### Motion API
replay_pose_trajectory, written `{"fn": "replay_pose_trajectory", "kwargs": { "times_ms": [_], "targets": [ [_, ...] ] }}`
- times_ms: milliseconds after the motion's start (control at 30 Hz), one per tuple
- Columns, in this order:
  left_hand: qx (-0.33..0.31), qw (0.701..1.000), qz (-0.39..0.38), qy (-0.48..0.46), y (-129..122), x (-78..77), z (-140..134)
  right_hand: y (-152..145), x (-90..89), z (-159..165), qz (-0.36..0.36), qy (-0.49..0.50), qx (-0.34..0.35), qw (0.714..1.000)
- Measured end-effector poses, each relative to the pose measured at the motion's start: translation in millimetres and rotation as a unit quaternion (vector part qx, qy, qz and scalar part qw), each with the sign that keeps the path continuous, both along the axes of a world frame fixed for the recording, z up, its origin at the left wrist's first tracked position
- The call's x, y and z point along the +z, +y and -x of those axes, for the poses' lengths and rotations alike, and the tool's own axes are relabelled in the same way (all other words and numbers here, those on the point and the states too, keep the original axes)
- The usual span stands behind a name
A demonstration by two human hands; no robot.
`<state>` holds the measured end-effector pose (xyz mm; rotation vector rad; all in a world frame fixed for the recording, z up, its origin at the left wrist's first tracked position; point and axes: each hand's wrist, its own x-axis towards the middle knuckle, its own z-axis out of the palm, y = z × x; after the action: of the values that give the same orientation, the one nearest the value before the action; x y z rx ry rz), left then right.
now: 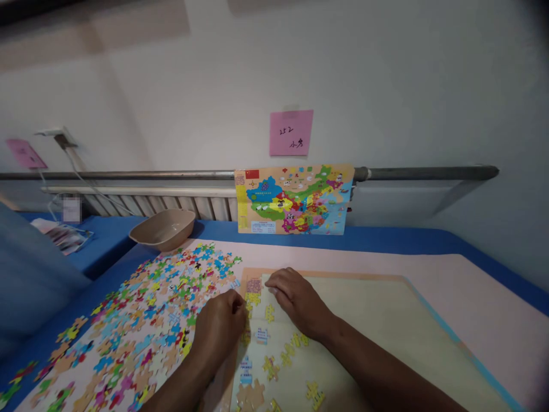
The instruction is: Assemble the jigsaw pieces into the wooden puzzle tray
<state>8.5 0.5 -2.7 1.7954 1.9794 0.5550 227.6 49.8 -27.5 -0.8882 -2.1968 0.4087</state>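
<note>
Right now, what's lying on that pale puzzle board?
Yellow pieces, white-and-blue pieces and peach pieces lie on the pale board, mostly toward its left side. The right hand and forearm cover part of it; anything beneath them can't be seen.

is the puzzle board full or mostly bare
Mostly bare: the puzzle board shows much pale surface, with puzzle pieces visible only toward its left side.

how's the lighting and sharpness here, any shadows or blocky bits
Head view: dim light on the wall, dark at the upper right corner, with a shadow below the pipe's right end; same head view: the map's smallest print is too soft to read, and a pixelated patch sits at far left.
</note>
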Motion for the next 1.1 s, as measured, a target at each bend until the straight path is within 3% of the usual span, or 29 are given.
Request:
{"fn": "replay_pose_trajectory", "kwargs": {
  "times_ms": [100, 200, 300, 800, 1100],
  "targets": [
    [-0.071, 0.995, -0.049, 0.050, -11.7, -5.6, 5.6, -2.6, 2.8, 2.8, -0.006, -0.051, 0.022, 0.998],
    [-0.183, 0.968, -0.133, 0.112, -22.2, -17.5, 10.2, -4.7, 4.4, 6.7, -0.018, -0.108, 0.045, 0.993],
    [-0.229, 0.950, -0.167, 0.132, -27.4, -27.4, 11.5, -5.9, 3.3, 10.0, -0.025, -0.142, 0.050, 0.988],
    [-0.235, 0.936, -0.228, 0.133, -26.0, -44.1, 9.8, -8.2, 4.1, 12.8, -0.003, -0.157, 0.053, 0.986],
    [-0.232, 0.936, -0.217, 0.152, -27.6, -47.0, 10.8, -9.1, 5.8, 12.0, 0.000, -0.160, 0.057, 0.985]
  ]
}}
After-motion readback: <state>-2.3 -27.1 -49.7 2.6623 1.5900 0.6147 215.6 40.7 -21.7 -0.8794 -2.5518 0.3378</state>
